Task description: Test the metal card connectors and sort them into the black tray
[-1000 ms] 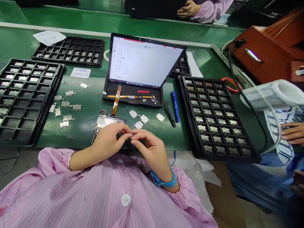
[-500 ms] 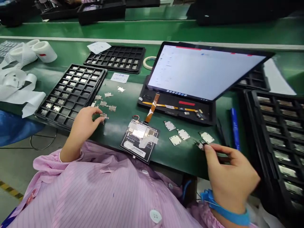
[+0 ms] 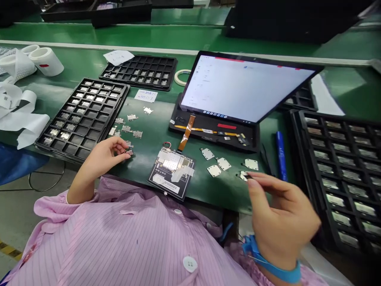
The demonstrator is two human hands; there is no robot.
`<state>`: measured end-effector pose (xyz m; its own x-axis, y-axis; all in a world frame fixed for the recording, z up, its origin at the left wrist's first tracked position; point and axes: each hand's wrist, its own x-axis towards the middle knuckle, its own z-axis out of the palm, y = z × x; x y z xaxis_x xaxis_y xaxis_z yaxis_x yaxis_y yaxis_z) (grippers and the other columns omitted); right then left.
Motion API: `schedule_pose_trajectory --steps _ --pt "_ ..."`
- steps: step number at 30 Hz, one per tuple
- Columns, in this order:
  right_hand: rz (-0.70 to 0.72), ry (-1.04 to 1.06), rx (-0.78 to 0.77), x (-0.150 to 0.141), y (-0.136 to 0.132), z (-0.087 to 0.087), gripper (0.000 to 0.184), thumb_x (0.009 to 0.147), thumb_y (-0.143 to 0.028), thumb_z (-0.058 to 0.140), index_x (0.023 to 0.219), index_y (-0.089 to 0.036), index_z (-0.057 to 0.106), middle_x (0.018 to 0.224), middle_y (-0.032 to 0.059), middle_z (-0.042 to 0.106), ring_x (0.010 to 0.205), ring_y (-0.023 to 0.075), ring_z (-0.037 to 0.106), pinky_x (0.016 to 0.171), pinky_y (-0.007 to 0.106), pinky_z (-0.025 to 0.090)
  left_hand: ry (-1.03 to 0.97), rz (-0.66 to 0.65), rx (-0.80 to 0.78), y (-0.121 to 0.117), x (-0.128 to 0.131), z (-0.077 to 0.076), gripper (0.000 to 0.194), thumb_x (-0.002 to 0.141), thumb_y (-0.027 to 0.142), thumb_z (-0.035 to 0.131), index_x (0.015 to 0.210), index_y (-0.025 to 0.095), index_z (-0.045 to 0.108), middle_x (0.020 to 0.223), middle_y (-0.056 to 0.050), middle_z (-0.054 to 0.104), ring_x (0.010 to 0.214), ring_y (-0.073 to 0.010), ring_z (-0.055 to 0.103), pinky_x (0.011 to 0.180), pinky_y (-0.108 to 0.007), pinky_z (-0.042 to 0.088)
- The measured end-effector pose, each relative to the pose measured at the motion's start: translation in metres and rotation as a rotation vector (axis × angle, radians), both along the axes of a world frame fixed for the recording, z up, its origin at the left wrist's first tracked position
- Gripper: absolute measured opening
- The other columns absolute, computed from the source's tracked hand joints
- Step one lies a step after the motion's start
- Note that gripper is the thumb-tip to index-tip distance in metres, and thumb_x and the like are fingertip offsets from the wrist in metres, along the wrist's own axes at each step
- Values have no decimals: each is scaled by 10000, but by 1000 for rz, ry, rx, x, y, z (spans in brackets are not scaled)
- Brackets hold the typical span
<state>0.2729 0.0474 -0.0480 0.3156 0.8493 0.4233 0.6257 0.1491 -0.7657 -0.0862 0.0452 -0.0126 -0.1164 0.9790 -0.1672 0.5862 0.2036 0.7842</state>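
My left hand (image 3: 97, 167) is closed at the fingertips on a small silver circuit module (image 3: 130, 152), low over the green table. Several similar modules (image 3: 137, 134) lie loose just beyond it. At the right, my right hand (image 3: 281, 216) pinches a small white square plate (image 3: 243, 175) by its dark end; the fingers partly hide it. Another white plate (image 3: 251, 164) lies right behind it, and several more (image 3: 223, 163) sit to its left. Between my hands lies a black circuit board (image 3: 171, 174), joined by an orange ribbon cable (image 3: 187, 133) to a lit screen (image 3: 247, 87).
Black compartment trays with modules stand at left (image 3: 98, 115), at back (image 3: 143, 59) and at right (image 3: 306, 167). A blue pen (image 3: 280, 156) and dark tweezers (image 3: 266, 161) lie near my right hand. White rolls (image 3: 46, 61) and a tape ring (image 3: 181, 77) are farther back.
My right hand has brought the white plate slightly left, clear of the plate behind it. My left fingers have shifted a little nearer to me with the module. The view has turned slightly.
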Motion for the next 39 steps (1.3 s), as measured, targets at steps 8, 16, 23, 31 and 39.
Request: schedule_pose_trajectory --steps 8,16,23,31,39 --pt "535 541 -402 -51 -11 25 116 819 -316 705 832 -211 658 728 15 685 657 149 670 609 279 564 -800 -273 -266 -1 88 -6 228 835 321 685 865 207 490 735 4 680 656 -152 682 519 -219 436" --pt "541 739 -492 -51 -11 21 171 810 -345 719 850 -200 637 657 -11 655 605 119 630 526 233 527 -766 -279 -356 -4 111 -9 281 847 384 674 1038 184 723 626 10 611 533 -103 555 435 -200 384" --pt "553 743 -477 -50 -13 17 128 833 -316 699 852 -206 635 673 -11 659 630 121 639 544 234 522 -881 -193 -418 -8 109 -15 277 832 365 711 1070 230 757 934 -53 726 757 -129 644 713 -256 550" --pt "554 728 -527 -51 -15 14 147 829 -335 700 842 -209 625 662 -13 655 625 126 639 543 245 530 -871 -56 -318 -9 115 -18 201 777 300 783 934 187 731 791 -15 723 713 -134 681 667 -240 562" --pt "613 721 -566 -53 -15 14 158 821 -339 719 834 -212 627 669 -11 648 627 129 636 539 248 532 -781 -94 -271 -10 118 -17 158 765 256 780 881 175 708 682 3 705 619 -129 668 615 -241 560"
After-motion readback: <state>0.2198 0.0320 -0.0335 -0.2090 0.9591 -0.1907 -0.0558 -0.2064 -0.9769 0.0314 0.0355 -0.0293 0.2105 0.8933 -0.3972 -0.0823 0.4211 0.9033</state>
